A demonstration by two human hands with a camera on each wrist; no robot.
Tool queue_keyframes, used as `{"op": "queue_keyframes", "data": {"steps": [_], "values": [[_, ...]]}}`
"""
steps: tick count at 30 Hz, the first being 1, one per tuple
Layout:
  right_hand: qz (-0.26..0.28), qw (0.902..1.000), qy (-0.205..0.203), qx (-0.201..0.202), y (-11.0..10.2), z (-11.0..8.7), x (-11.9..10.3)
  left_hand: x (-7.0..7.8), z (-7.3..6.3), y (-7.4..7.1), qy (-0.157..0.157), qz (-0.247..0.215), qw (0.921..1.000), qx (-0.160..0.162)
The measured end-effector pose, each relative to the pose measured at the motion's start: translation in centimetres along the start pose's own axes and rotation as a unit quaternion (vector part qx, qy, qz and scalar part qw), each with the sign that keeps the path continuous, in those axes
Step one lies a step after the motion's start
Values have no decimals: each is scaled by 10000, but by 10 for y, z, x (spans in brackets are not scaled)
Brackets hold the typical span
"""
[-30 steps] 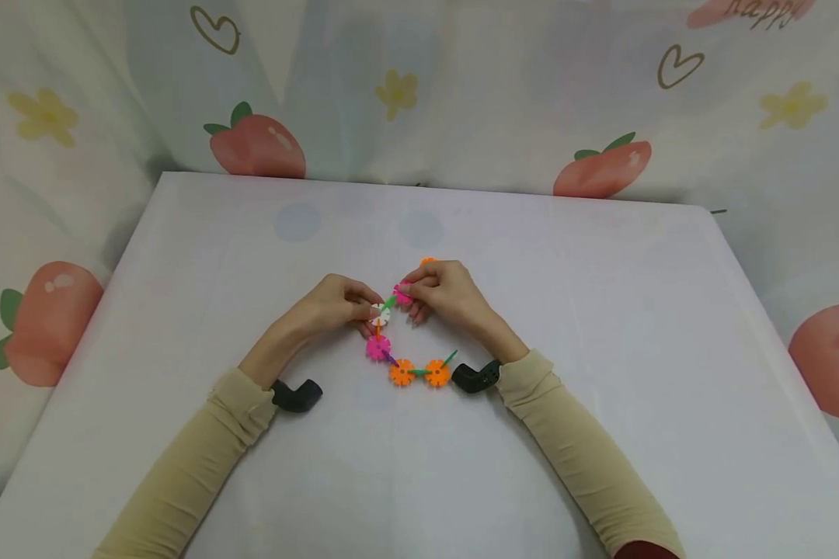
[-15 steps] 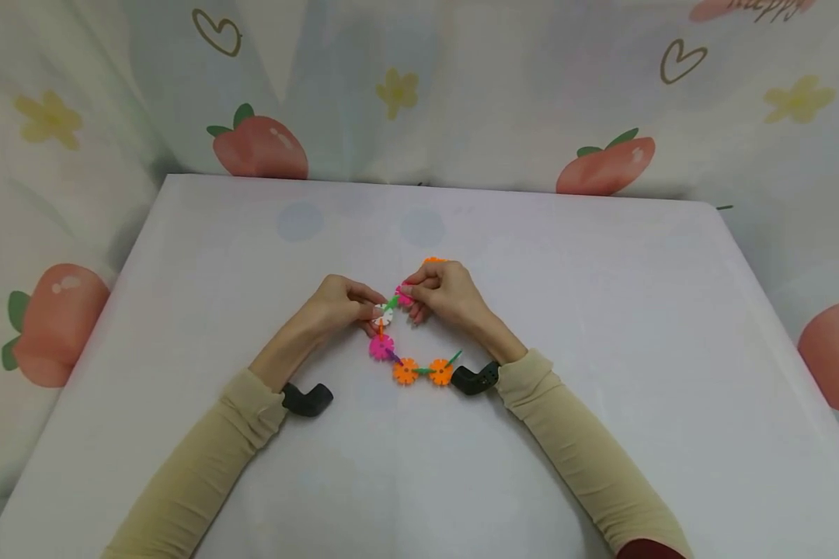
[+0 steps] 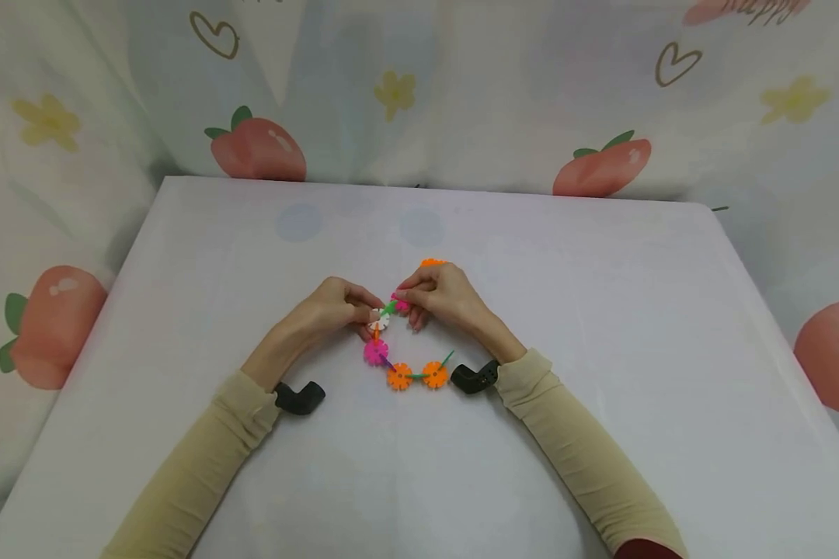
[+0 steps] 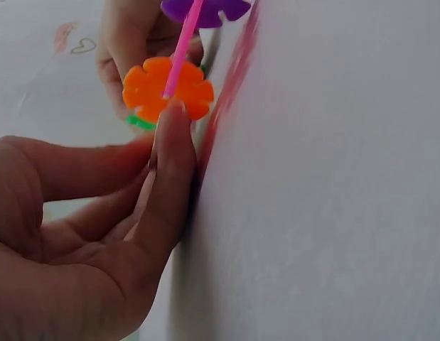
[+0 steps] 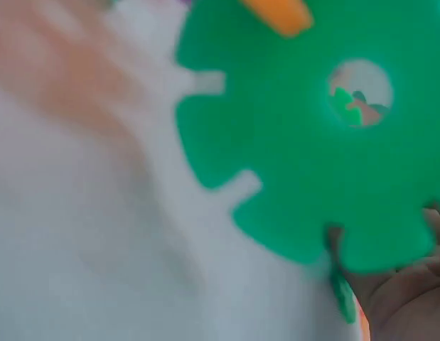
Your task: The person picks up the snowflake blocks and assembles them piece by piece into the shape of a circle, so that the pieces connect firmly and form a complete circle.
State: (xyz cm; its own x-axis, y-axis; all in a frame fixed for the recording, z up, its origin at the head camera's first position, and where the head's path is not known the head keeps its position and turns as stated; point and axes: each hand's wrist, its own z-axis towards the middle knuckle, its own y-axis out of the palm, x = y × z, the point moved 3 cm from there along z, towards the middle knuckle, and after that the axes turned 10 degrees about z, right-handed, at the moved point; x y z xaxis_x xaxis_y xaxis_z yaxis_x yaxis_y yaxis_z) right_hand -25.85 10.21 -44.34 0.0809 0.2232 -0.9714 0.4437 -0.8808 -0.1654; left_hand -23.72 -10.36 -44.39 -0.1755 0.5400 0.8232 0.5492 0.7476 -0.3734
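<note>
A curved chain of notched, flower-shaped interlocking discs lies between both hands. My left hand [image 3: 335, 303] pinches a disc that looks white [image 3: 379, 322] in the head view; the disc [image 4: 156, 85] at its fingertips looks orange in the left wrist view. With thumb and fingers, my right hand [image 3: 449, 296] pinches a pink disc [image 3: 401, 303], partly hidden. A green disc [image 3: 388, 308], seen edge-on, links these two. Below hang a magenta disc [image 3: 375, 352] and two orange discs [image 3: 400, 376], joined by edge-on discs. A large green disc [image 5: 276, 149] fills the right wrist view.
Another orange disc [image 3: 431, 262] shows behind the right hand. Black wrist cameras [image 3: 301, 398] sit at both cuffs, the right one close beside the chain's end. A white tabletop [image 3: 601, 310] spreads around, with a printed cloth [image 3: 461, 93] standing behind it.
The pink disc in my right hand has tilted and dropped slightly toward the white one. The lower chain has shifted a little. Both hands keep their grips.
</note>
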Motion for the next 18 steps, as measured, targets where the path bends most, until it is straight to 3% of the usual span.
{"op": "queue_keyframes", "data": {"steps": [5, 9, 13, 18], "values": [[-902, 9947, -307, 374, -10, -2, -4, -3, -6, -4, -87, -11, 9998, -178], [-1608, 9828, -592, 685, -22, -5, -8, -6, -11, -5, -107, -33, 9998, -142], [-2436, 9656, -723, 557, -29, -6, -12, -6, -19, -8, -45, -12, 9999, -98], [-3131, 9487, -408, 177, -27, -7, -14, -4, -22, -9, -40, 286, 9996, 33]]}}
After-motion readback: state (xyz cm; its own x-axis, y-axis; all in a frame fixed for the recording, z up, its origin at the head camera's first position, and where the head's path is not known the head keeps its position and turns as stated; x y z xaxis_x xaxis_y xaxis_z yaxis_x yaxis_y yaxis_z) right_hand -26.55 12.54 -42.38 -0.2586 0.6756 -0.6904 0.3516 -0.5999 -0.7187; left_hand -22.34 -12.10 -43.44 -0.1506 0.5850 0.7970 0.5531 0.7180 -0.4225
